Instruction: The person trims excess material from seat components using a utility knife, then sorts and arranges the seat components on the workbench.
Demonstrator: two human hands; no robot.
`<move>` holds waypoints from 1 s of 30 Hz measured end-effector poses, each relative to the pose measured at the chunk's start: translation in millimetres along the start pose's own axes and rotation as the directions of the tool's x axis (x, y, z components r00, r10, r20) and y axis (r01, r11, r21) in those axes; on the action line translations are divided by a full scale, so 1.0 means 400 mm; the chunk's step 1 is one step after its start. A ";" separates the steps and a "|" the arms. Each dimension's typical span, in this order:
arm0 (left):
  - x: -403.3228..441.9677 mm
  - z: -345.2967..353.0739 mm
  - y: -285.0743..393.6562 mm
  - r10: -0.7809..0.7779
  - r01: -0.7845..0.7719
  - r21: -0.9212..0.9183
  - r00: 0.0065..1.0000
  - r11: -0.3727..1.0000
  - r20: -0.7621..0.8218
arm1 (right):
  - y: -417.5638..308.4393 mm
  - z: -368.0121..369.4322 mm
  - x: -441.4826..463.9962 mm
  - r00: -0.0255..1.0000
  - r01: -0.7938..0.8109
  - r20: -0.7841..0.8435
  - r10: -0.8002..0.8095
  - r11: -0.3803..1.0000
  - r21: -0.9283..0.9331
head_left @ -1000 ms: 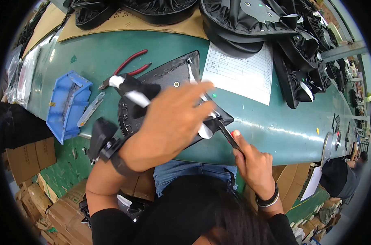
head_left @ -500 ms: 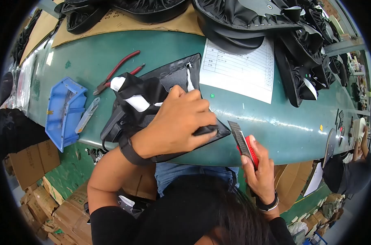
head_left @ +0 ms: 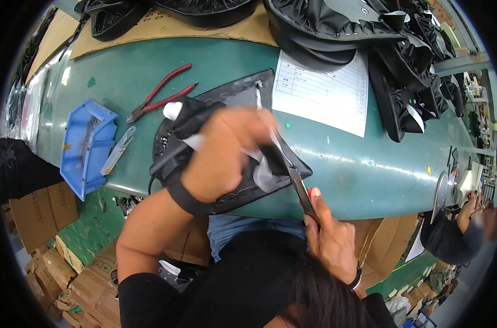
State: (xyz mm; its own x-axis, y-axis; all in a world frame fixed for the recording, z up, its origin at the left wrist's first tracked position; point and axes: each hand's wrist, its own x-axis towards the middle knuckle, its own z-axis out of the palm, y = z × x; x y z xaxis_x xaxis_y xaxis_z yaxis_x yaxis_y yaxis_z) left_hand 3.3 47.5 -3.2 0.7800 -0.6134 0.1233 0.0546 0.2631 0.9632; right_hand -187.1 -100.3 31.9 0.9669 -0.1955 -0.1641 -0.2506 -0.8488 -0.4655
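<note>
A black padded piece (head_left: pixel 234 98) with a stapled edge and loose fabric lies on the green table. My left hand (head_left: pixel 224 153), blurred by motion, is over its middle, fingers closed on the loose black fabric (head_left: pixel 278 156), which is pulled up near the right corner. A red utility knife (head_left: pixel 303 194) is in my right hand (head_left: pixel 333 240), its blade touching the fabric at that corner. Pliers with red handles (head_left: pixel 161 93) lie behind the piece, to the left.
A blue bin (head_left: pixel 87 147) and a clear-handled cutter (head_left: pixel 118 150) lie at the left. Behind are a printed sheet (head_left: pixel 319 93), cardboard (head_left: pixel 193 46) and stacked black padded pieces (head_left: pixel 325 33). Another person (head_left: pixel 453 235) is at the far right.
The knife has moved left from beside the piece onto its right corner. My left hand has risen and pulls the fabric up, blurred.
</note>
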 end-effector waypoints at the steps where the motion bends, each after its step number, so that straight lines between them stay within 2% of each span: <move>1: 0.033 -0.017 0.012 -0.477 0.322 -0.592 0.871 0.738 -0.121 | 0.008 0.022 -0.005 0.995 0.057 -0.083 -0.048 0.993 0.107; 2: 0.020 -0.030 -0.018 -0.410 0.306 -0.484 0.904 0.820 -0.122 | 0.012 0.023 0.005 0.995 0.054 -0.087 -0.045 0.993 0.105; 4: 0.017 -0.040 0.008 -0.510 0.449 -0.417 0.859 0.790 -0.042 | 0.020 0.013 0.031 0.975 0.170 -0.139 -0.171 0.985 -0.020; 5: 0.019 -0.036 0.026 -0.377 0.370 -0.181 0.926 0.911 -0.005 | 0.019 0.000 0.054 0.969 0.191 -0.157 -0.193 0.981 -0.026; 6: 0.018 -0.031 0.042 -0.257 0.253 0.059 0.964 0.966 0.061 | 0.015 -0.021 0.069 0.985 0.146 -0.078 -0.153 0.985 -0.089; 7: 0.026 -0.042 0.071 -0.043 0.017 0.264 0.995 0.964 0.094 | 0.012 -0.037 0.076 0.995 0.096 0.011 -0.095 0.984 -0.152; 8: 0.024 -0.050 0.093 -0.086 0.086 0.123 0.996 0.989 -0.007 | 0.013 -0.049 0.095 0.995 0.097 0.008 -0.097 0.984 -0.153; 9: 0.032 -0.064 0.120 -0.095 0.071 0.285 0.993 0.956 0.072 | 0.014 -0.063 0.122 0.993 0.115 0.012 -0.114 0.975 -0.193; 10: 0.038 -0.076 0.138 -0.112 0.039 0.439 0.984 0.898 0.140 | 0.016 -0.074 0.150 0.990 0.141 0.020 -0.141 0.962 -0.236; 11: 0.040 -0.062 0.133 -0.042 -0.085 0.681 0.985 0.727 0.167 | 0.023 -0.076 0.176 0.986 0.161 0.008 -0.164 0.958 -0.237; 12: 0.042 -0.036 0.120 0.009 -0.189 0.857 0.978 0.479 0.210 | 0.019 -0.073 0.189 0.984 0.173 0.008 -0.176 0.955 -0.239; 13: 0.043 -0.019 0.097 -0.018 -0.241 0.948 0.968 0.210 0.250 | 0.015 -0.072 0.203 0.982 0.182 0.003 -0.187 0.953 -0.240; 14: 0.048 -0.019 0.063 0.004 -0.286 0.957 0.958 0.058 0.286 | 0.012 -0.076 0.215 0.980 0.191 -0.003 -0.198 0.950 -0.245; 16: 0.075 -0.023 0.009 0.000 -0.228 0.903 0.970 0.363 0.245 | -0.002 -0.058 0.212 0.983 0.181 0.026 -0.179 0.962 -0.202; 17: 0.092 -0.035 0.017 -0.196 0.058 0.783 0.977 0.619 0.083 | 0.000 -0.029 0.201 0.988 0.151 -0.023 -0.154 0.986 -0.076; 18: 0.107 -0.045 0.040 -0.427 0.366 0.547 0.904 0.752 -0.019 | -0.003 -0.008 0.189 0.991 0.125 -0.060 -0.122 0.991 0.054; 19: 0.107 -0.060 0.023 -0.345 0.313 0.440 0.938 0.842 -0.007 | -0.021 -0.011 0.176 0.998 0.060 0.015 -0.062 0.995 0.083; 20: 0.113 -0.074 0.026 -0.350 0.320 0.446 0.937 0.836 -0.017 | -0.020 -0.001 0.166 0.997 0.067 0.019 -0.069 0.993 0.093; 21: 0.122 -0.085 0.031 -0.383 0.368 -0.120 0.911 0.922 -0.152 | -0.014 0.008 0.155 0.998 0.033 0.041 -0.043 0.973 0.228; 22: 0.124 -0.091 0.036 -0.472 0.227 -0.646 0.850 0.729 -0.235 | -0.010 0.012 0.144 0.998 -0.009 0.067 -0.016 0.935 0.355; 23: 0.114 -0.100 0.047 -0.420 0.217 -0.629 0.887 0.747 -0.193 | -0.005 0.001 0.133 0.993 -0.033 0.116 -0.007 0.940 0.340; 24: 0.066 -0.083 0.050 -0.146 0.096 -0.206 0.960 0.974 -0.240 | -0.006 -0.011 0.127 0.995 -0.029 0.104 -0.006 0.942 0.334; 25: 0.012 -0.065 0.054 0.137 -0.091 0.262 0.977 0.961 -0.161 | -0.008 -0.020 0.130 0.982 -0.156 0.162 0.092 0.882 0.444; 26: -0.015 -0.061 0.074 0.138 -0.091 0.270 0.977 0.958 -0.160 | -0.010 -0.021 0.130 0.952 -0.291 0.247 0.181 0.788 0.543; 27: -0.039 -0.054 0.108 0.143 -0.164 0.223 0.984 0.961 0.106 | 0.028 0.001 0.142 0.972 -0.126 -0.067 0.227 0.736 0.666; 28: -0.065 -0.045 0.150 0.145 -0.212 0.157 0.923 0.965 0.356 | 0.051 -0.006 0.155 0.965 -0.159 -0.033 0.260 0.682 0.714; 29: -0.090 -0.040 0.188 0.154 -0.245 0.084 0.804 0.966 0.574 | 0.069 -0.013 0.168 0.967 -0.152 -0.032 0.254 0.669 0.728; 30: -0.108 -0.047 0.211 0.165 -0.264 0.011 0.631 0.964 0.758 | 0.077 -0.013 0.185 0.969 -0.135 -0.038 0.243 0.654 0.744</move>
State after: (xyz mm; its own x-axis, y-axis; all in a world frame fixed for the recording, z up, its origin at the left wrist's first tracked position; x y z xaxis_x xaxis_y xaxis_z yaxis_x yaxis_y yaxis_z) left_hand -14.2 110.3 68.3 0.0284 -0.9083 0.4173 -0.1600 0.4080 0.8989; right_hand -123.1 -143.5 10.1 0.8779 -0.4150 -0.2389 -0.3301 -0.1631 -0.9298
